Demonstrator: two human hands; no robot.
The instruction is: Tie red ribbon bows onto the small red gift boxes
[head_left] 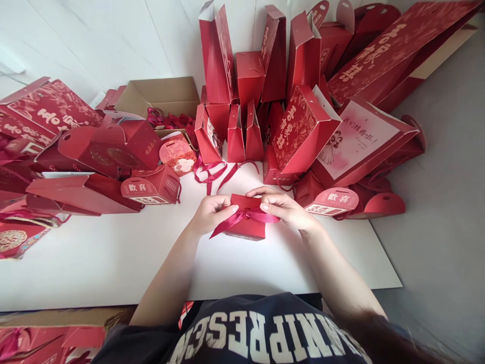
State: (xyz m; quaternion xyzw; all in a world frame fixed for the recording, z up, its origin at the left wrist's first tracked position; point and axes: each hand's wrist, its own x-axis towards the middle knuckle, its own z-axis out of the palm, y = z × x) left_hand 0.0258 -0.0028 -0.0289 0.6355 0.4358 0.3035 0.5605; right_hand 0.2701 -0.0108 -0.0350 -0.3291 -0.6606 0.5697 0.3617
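On white table (94, 263) by pale wall (106, 40): red boxes (250, 81).

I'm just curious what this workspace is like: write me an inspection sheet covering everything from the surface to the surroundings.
Surface: white table, visible along the front.
Job's things: small red box with a pink ribbon across it.
Clutter: red boxes crowd the back and both sides; loose ribbon lies behind the hands.
Hands: left hand and right hand hold the small red box from either side.
Cables: thin line at far-left wall, too faint to identify.
Surroundings: pale wall behind.
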